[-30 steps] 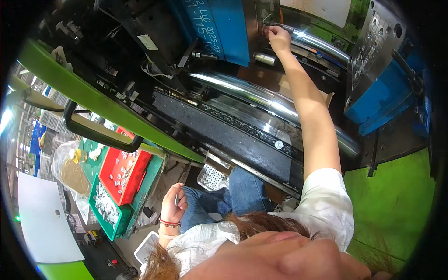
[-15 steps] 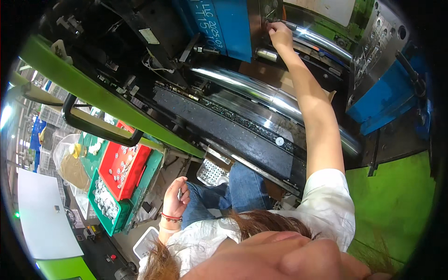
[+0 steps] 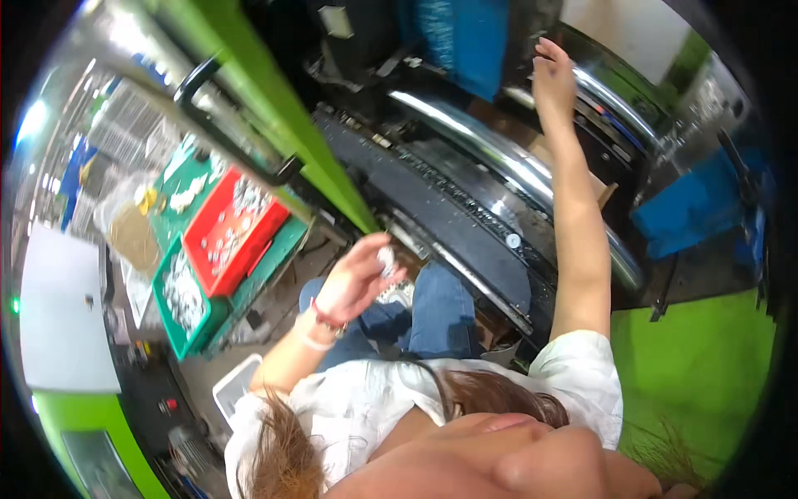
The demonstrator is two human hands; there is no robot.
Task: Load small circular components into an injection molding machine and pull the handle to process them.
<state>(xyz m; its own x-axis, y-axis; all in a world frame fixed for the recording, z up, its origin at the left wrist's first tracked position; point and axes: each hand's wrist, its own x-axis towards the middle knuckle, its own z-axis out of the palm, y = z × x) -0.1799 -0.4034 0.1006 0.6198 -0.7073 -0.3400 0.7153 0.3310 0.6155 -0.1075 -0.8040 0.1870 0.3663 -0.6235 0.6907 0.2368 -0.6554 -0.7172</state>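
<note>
My left hand (image 3: 356,281) is raised in front of my lap, fingers curled around a small white moulded part (image 3: 386,259). My right arm stretches far up into the open machine. There my right hand (image 3: 553,76) has its fingers extended and apart beside a blue mould block (image 3: 465,41), just above a shiny chrome bar (image 3: 507,162). I see nothing held in it. My blue-jeaned knees (image 3: 432,312) are below the left hand.
A green machine door with a black handle (image 3: 237,125) slants across the left. Beneath it stand a red tray (image 3: 249,241) and green trays (image 3: 170,328) with small pale parts. A white bin (image 3: 237,384) sits by my left side. Green floor (image 3: 698,366) lies at right.
My left hand has lifted from beside my knee up toward the machine, now with a white part in its fingers. The view has swung; my right hand stays inside the machine.
</note>
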